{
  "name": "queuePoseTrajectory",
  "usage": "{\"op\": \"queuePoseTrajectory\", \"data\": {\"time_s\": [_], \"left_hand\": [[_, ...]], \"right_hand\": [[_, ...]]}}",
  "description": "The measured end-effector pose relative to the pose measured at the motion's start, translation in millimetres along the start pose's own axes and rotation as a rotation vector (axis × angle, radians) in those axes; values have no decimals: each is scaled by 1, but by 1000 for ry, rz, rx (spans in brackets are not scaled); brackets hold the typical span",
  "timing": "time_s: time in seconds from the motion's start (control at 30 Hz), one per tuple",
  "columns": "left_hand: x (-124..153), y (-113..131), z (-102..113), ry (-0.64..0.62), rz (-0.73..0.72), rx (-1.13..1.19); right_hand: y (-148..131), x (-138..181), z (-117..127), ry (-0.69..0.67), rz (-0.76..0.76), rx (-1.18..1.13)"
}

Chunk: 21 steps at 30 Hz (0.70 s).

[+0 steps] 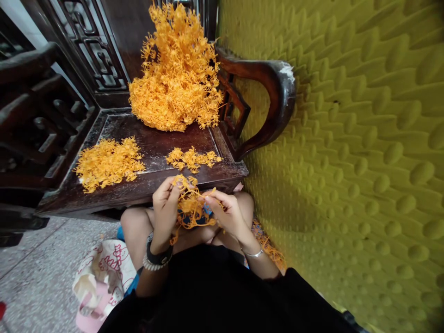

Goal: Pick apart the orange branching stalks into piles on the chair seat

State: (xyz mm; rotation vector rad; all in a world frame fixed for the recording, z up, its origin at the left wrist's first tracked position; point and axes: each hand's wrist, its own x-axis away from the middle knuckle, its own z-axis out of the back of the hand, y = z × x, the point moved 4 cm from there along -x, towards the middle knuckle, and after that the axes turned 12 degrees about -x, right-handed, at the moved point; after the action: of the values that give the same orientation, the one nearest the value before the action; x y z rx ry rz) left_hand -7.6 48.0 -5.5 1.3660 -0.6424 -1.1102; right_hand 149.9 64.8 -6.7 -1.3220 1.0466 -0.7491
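Above my lap, my left hand (167, 203) pinches a tangle of orange knotted cord (192, 208) between thumb and fingers. On the other side of the same tangle, my right hand (227, 210) grips a strand with thumb and forefinger. Loops of the cord hang down between both hands. Just beyond them, a small cluster of orange cord pieces (192, 158) lies on the seat of a dark wooden chair (156, 138). A larger flat heap of orange pieces (109, 163) sits at the seat's left.
A tall orange pile (178, 78) stands at the back of the seat. The chair's curved armrest (277, 101) rises on the right, beside a yellow-green embossed wall (347, 162). A printed cloth bag (104, 277) rests on the speckled floor (45, 263). More orange strands (270, 247) lie right of my leg.
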Motion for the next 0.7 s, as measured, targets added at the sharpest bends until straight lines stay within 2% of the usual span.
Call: {"op": "queuePoseTrajectory", "data": {"time_s": [0.1, 0.23, 0.3, 0.37, 0.4, 0.43, 0.47, 0.53, 0.6, 0.7], "left_hand": [[1, 0, -3, 96, 9, 84], [-6, 2, 4, 88, 39, 160], [-18, 1, 25, 211, 1, 239], [-31, -1, 54, 417, -88, 363], [-37, -2, 66, 483, -114, 377], [-44, -3, 74, 498, -132, 349], [-50, -2, 77, 451, -136, 284], [-59, -1, 66, 263, -129, 82], [-67, -1, 42, 84, -123, -136], [-80, -4, 2, -10, -169, -496]], "right_hand": [[-2, 5, -11, 5, 28, 33], [-11, 14, -19, -50, 58, 68], [-14, 21, -17, -87, 44, 70], [-13, 26, -11, -93, -9, 51], [-11, 28, -6, -69, -38, 28], [-9, 29, -1, -26, -63, 0], [-6, 28, 5, 28, -82, -30], [-1, 25, 14, 130, -106, -92], [3, 21, 20, 204, -111, -160], [6, 16, 29, 304, -101, -220]]}}
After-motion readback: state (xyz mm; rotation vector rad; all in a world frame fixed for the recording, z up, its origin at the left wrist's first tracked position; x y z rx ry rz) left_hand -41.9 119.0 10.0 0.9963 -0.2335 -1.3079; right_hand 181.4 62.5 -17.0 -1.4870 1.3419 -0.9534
